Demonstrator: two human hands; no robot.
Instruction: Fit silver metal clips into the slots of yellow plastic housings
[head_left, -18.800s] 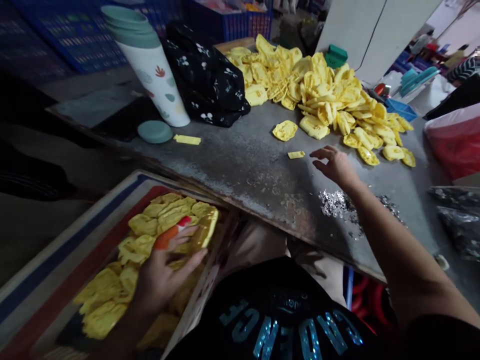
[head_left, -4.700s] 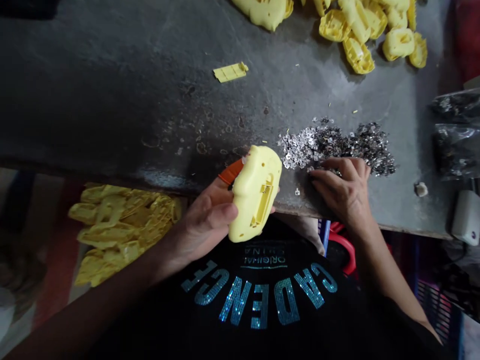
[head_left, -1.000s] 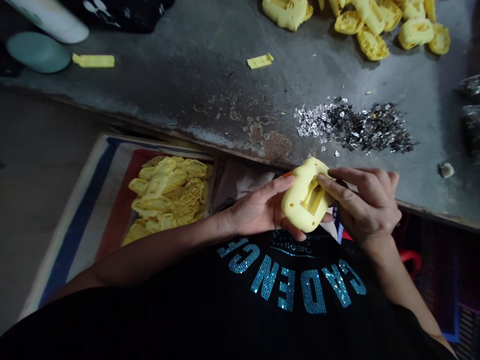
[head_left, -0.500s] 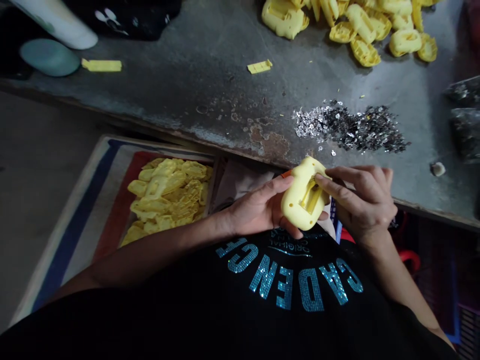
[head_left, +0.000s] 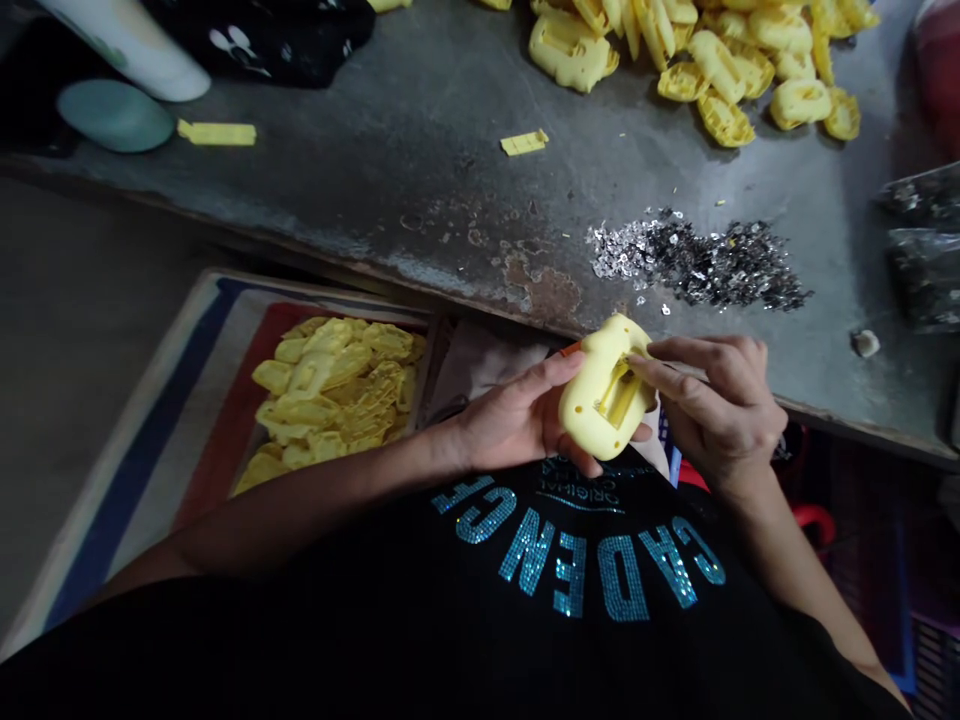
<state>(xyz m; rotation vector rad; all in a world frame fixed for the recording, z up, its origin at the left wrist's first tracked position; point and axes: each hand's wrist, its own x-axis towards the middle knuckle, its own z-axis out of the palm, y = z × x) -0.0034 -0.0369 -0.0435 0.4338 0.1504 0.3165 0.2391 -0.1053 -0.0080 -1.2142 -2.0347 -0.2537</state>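
Note:
My left hand (head_left: 525, 415) is closed around a yellow plastic shell (head_left: 589, 405), its thumb along the near left side. The shell is tilted, with a long open slot facing up and small round holes around it. My right hand (head_left: 716, 400) has its fingertips at the upper end of that slot, thumb and forefinger close together. Whatever they pinch there, if anything, is too small to make out. Beyond the hands, a heap of small shiny metal pieces (head_left: 697, 260) lies on the grey table (head_left: 375, 170).
More yellow shells (head_left: 716, 65) are piled at the table's back. Two flat yellow strips, one a short piece (head_left: 525, 143), lie further left. Below the table edge, a striped surface (head_left: 157, 440) bears stacked yellow parts (head_left: 330, 390). Plastic bags (head_left: 926, 270) sit at right.
The view has shifted slightly. My left hand keeps hold of the yellow shell, and my right fingertips stay at its slot with barely any movement.

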